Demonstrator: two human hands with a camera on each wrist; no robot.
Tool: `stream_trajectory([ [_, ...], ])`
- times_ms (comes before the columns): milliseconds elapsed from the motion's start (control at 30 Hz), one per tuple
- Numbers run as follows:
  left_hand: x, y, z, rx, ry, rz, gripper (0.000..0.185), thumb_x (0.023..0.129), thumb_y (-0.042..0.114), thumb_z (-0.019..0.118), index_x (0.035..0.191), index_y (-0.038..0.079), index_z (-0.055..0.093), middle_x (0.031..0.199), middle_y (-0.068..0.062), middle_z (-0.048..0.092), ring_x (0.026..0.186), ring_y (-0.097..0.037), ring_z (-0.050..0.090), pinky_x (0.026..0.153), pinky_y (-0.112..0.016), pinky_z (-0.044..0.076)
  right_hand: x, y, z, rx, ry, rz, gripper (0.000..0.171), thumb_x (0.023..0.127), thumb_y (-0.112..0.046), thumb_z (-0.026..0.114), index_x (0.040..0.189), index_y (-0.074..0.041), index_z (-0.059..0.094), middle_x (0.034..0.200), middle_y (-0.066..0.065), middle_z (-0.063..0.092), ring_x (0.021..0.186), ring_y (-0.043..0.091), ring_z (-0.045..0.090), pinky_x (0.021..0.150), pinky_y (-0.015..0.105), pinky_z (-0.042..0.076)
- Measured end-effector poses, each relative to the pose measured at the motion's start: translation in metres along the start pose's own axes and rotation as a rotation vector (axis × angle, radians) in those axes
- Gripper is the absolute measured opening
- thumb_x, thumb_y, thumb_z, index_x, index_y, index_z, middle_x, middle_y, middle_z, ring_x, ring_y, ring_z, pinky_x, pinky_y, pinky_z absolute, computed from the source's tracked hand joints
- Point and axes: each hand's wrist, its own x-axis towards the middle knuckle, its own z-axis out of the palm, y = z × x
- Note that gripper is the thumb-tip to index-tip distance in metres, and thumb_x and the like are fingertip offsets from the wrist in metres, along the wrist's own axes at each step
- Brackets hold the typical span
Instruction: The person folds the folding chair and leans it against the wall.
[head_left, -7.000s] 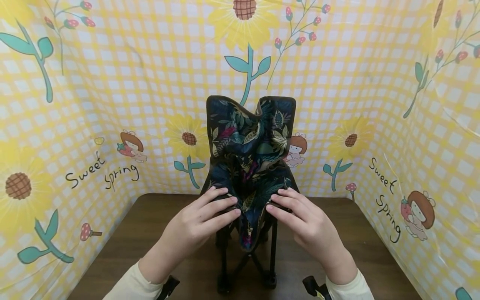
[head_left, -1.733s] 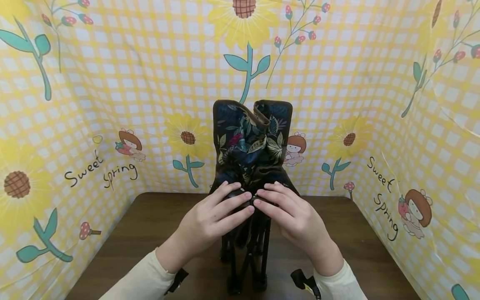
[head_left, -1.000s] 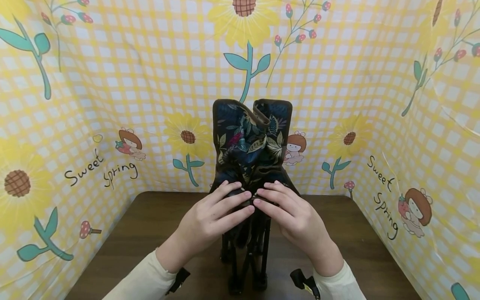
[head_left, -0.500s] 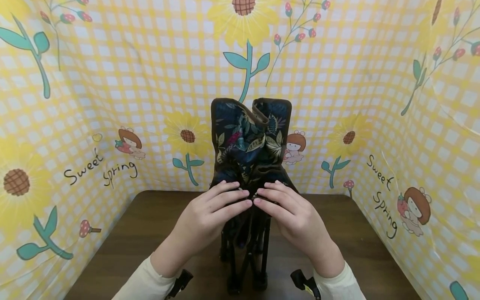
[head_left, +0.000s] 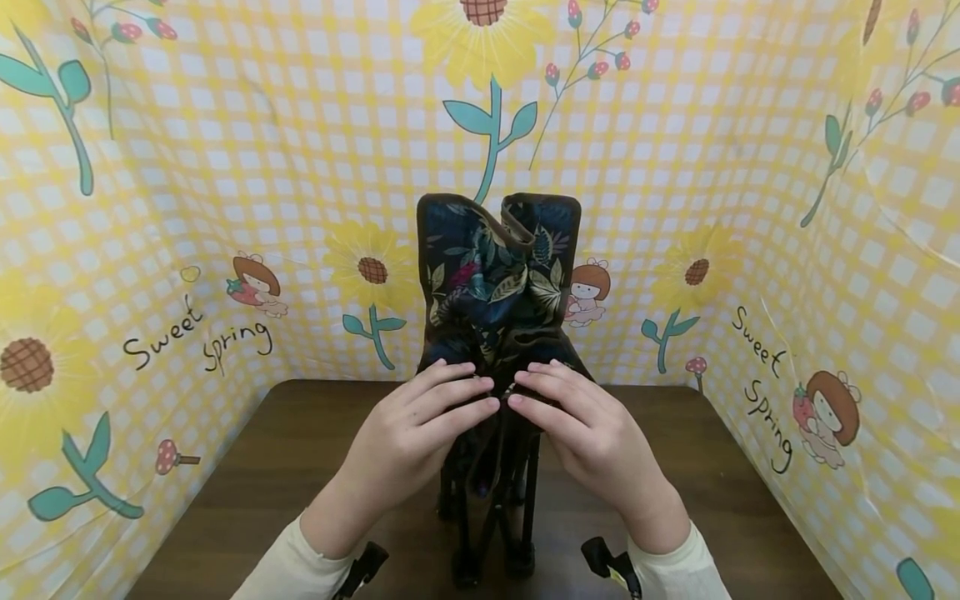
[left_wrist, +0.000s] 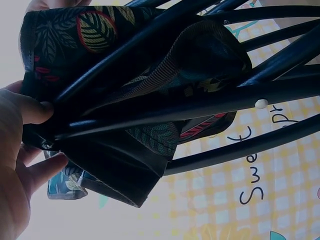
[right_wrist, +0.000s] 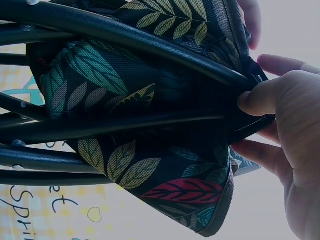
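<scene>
A small folding chair [head_left: 487, 283] with dark leaf-print fabric and black legs stands partly folded in the middle of the head view. My left hand [head_left: 408, 429] grips the front left corner of its seat, thumb against the black corner joint [left_wrist: 47, 142] in the left wrist view. At the front right corner my right hand [head_left: 588, 437] holds on likewise, its thumb [right_wrist: 257, 100] pressed on the frame in the right wrist view. The fingertips of both hands nearly meet. Between them the seat cloth sags in a fold [head_left: 483, 458], and the backrest [head_left: 450, 242] buckles inward at its top.
The chair's feet [head_left: 465, 571] rest on a dark brown table [head_left: 300, 467]. Yellow checked cloth [head_left: 315, 167] with printed flowers surrounds the back and both sides. Dark straps or mounts [head_left: 600, 558] show at the wrists.
Since the oldest frame both hands have come closer together, narrowing the chair, and its legs now stand nearer each other. Over the last second the left hand has shifted slightly left.
</scene>
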Motion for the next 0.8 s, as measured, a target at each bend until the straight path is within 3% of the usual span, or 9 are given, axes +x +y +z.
stream_trajectory([
  [267,-0.0014,0.0008,-0.0021,0.009,-0.012,-0.039,0.027,0.107,0.010,0.052,0.123,0.012,0.074,0.126,-0.012,0.071,0.118,-0.035,0.067,0.102,-0.054,0.054,-0.0009,0.0016,-0.0006,0.007,0.005,0.006,0.025,0.105,-0.004,0.053,0.121,-0.003,0.072,0.123,0.020,0.069,0.111,0.039,0.069,0.104,0.046,0.054],
  [800,-0.0054,-0.0012,-0.0072,-0.050,0.005,-0.130,0.027,0.106,0.014,0.055,0.127,0.009,0.072,0.130,-0.013,0.069,0.121,-0.037,0.063,0.112,-0.040,0.048,-0.0089,0.0028,-0.0030,-0.008,0.003,0.076,0.029,0.104,-0.006,0.050,0.125,-0.002,0.070,0.128,0.019,0.067,0.118,0.038,0.065,0.110,0.045,0.050],
])
